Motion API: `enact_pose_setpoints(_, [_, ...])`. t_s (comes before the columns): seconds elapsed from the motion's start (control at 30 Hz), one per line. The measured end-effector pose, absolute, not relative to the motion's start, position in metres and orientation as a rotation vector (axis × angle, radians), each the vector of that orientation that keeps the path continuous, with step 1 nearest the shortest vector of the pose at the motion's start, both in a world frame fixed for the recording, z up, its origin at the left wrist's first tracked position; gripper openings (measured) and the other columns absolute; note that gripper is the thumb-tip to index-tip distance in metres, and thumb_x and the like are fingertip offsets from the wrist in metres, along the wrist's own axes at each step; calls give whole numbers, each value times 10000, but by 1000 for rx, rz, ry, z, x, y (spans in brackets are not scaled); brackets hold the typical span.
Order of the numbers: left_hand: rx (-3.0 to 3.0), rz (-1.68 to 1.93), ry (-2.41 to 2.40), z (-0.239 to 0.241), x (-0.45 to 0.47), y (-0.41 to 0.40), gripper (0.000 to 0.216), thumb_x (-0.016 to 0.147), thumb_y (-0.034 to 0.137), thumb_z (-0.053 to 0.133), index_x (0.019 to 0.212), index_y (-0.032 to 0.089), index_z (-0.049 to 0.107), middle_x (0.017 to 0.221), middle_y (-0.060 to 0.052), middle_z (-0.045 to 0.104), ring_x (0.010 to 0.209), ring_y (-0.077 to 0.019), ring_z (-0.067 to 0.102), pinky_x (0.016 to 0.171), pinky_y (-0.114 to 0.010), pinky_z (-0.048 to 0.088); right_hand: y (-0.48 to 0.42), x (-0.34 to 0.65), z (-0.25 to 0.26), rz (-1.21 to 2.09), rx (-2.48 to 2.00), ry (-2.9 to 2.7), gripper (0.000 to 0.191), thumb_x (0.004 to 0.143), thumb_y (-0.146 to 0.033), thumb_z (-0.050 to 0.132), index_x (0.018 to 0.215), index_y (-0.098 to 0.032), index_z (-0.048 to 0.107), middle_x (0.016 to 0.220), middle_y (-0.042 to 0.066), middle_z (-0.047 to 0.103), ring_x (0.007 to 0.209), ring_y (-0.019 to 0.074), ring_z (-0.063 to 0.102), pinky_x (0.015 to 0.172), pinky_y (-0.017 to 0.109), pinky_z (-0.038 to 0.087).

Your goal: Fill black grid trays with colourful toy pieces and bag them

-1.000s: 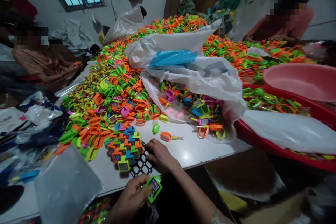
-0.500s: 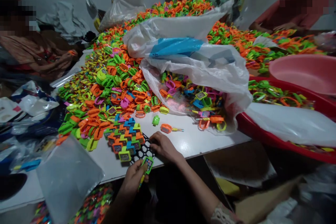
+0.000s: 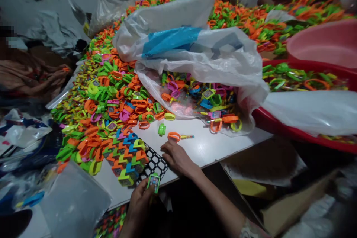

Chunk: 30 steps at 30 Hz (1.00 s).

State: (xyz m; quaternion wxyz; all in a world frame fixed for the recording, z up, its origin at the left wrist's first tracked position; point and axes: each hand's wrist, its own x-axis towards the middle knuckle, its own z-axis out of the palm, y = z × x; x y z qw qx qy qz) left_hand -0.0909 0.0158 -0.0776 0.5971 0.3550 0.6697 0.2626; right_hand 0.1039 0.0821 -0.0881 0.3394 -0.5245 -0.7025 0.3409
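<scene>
My left hand (image 3: 140, 201) is closed on a green toy watch (image 3: 153, 182) and holds it at the near edge of a black plastic grid tray (image 3: 155, 163). Several orange, blue and green toy watches (image 3: 125, 158) fill the tray's left part. My right hand (image 3: 175, 156) lies on the white table (image 3: 200, 145) with its fingers resting on the tray's right edge. A loose green piece (image 3: 161, 129) and an orange watch with a strap (image 3: 176, 137) lie just beyond that hand.
A huge heap of coloured toy watches (image 3: 111, 89) covers the table, with a clear plastic bag (image 3: 195, 67) of more. A red basin (image 3: 301, 126) and a pink bowl (image 3: 326, 42) stand at the right. Another person (image 3: 30, 74) sits at the left. A clear bag (image 3: 72, 200) lies near left.
My left hand has brought the green toy watch up from below the table edge to the tray's near edge. My right hand stayed on the tray. The camera has tilted downward.
</scene>
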Motion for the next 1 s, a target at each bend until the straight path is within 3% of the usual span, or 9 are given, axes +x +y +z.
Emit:
enact_pose_setpoints(0.23, [844, 510, 1624, -66, -96, 19, 563, 577, 577, 724, 979, 187, 658, 567, 31, 562, 536, -144, 515, 545, -247, 427, 99, 74, -80, 938, -1222, -2027, 257, 833, -139, 552, 1081, -206, 565, 1026, 53, 535, 960, 186, 493, 795, 278, 405])
enact_pose_setpoints(0.43, [833, 504, 1639, -64, -96, 21, 527, 570, 552, 742, 947, 190, 674, 597, 20, 576, 569, -148, 520, 539, -235, 413, 107, 73, -91, 968, -1191, -2067, 137, 828, -127, 547, 923, -185, 627, 1018, 56, 539, 945, 184, 495, 807, 282, 416])
enact_pose_setpoints(0.6, [835, 525, 1603, -65, -96, 25, 494, 599, 542, 741, 936, 188, 675, 718, -12, 635, 688, -184, 565, 646, -268, 452, 112, 84, -92, 997, -1222, -1863, 239, 850, -107, 507, 1071, -170, 571, 1041, 63, 548, 987, 174, 515, 870, 284, 435])
enact_pose_setpoints(0.73, [766, 561, 1514, -69, -95, 24, 492, 637, 567, 714, 955, 196, 657, 748, -12, 638, 704, -182, 567, 668, -272, 445, 124, 73, -83, 881, -1229, -1909, 371, 844, -89, 493, 1207, -161, 485, 1219, 101, 496, 1105, 182, 482, 936, 298, 424])
enact_pose_setpoints(0.83, [735, 573, 1512, -77, -97, 22, 563, 586, 622, 717, 935, 185, 650, 665, 1, 601, 611, -162, 531, 595, -261, 418, 140, 58, -75, 666, -1401, -2070, 354, 826, -38, 468, 1159, -141, 530, 1272, 135, 486, 1100, 216, 483, 897, 327, 438])
enact_pose_setpoints(0.9, [794, 537, 1542, -82, -98, 23, 606, 562, 682, 687, 891, 176, 647, 615, 10, 568, 566, -151, 494, 549, -252, 393, 155, 53, -70, 463, -1563, -2186, 317, 826, -21, 446, 1104, -96, 577, 1219, 176, 532, 1049, 250, 503, 869, 362, 436])
enact_pose_setpoints(1.0, [1046, 465, 1558, -81, -93, 25, 544, 595, 676, 649, 801, 173, 639, 658, -2, 586, 647, -170, 512, 603, -260, 417, 176, 59, -66, 257, -1801, -2247, 284, 833, -21, 417, 1031, -1, 619, 1011, 230, 610, 954, 299, 526, 858, 436, 404])
